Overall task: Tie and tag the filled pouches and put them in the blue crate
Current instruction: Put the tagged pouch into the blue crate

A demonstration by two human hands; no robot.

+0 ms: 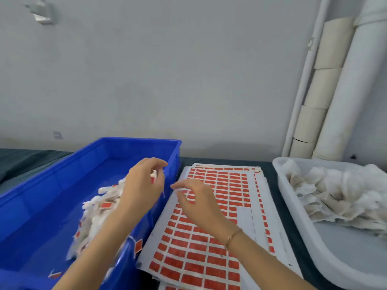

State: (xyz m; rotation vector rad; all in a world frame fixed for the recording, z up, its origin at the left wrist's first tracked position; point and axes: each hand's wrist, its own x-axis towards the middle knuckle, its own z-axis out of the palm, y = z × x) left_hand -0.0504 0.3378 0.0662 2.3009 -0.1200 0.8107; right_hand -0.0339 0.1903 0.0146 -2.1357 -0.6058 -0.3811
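The blue crate (62,176) sits at the left and holds a heap of white tagged pouches (98,208) with red labels. My left hand (142,185) hovers over the crate's right side, its curled fingers pinching a small white pouch with a red tag (154,177). Just right of it, my right hand (196,199) hangs over the sheets of red tag stickers (209,248), fingers loosely bent and holding nothing. A white tub (297,208) at the right contains a pile of untied filled pouches (339,195).
The sticker sheets lie stacked between crate and tub on a dark table. A loose red sticker (138,246) clings to the crate's rim. White pipes (335,91) run down the grey wall at the back right.
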